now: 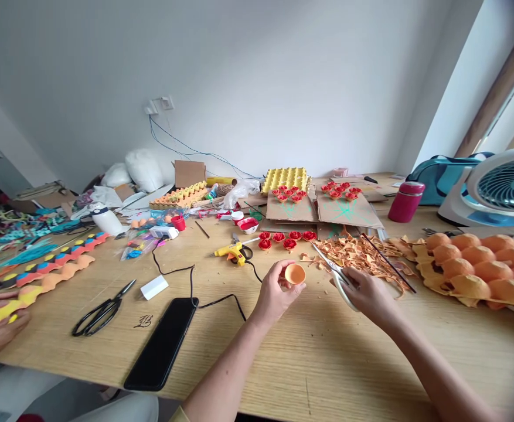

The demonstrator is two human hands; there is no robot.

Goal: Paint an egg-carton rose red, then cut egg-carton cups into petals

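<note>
Between the fingers and thumb of my left hand (pixel 278 296) is an orange egg-carton cup (pixel 295 274), its round hollow turned toward me. My right hand (pixel 364 292) grips white-handled scissors (pixel 336 272), whose blades point up and left, a little apart from the cup. Beyond the scissors lies a heap of orange carton scraps (pixel 349 258). Several red paper flowers (pixel 289 243) sit on the table just past my left hand. Nearby to the left is a yellow hot glue gun (pixel 234 253).
Orange egg trays (pixel 480 264) stand at the right, near a white fan (pixel 503 181) and a pink flask (pixel 407 202). Cardboard pieces (pixel 349 217) bear more red flowers. Left lie a black phone (pixel 162 343), its cable and black scissors (pixel 102 310). Another person's hands (pixel 2 322) hold a painted carton strip (pixel 23 298).
</note>
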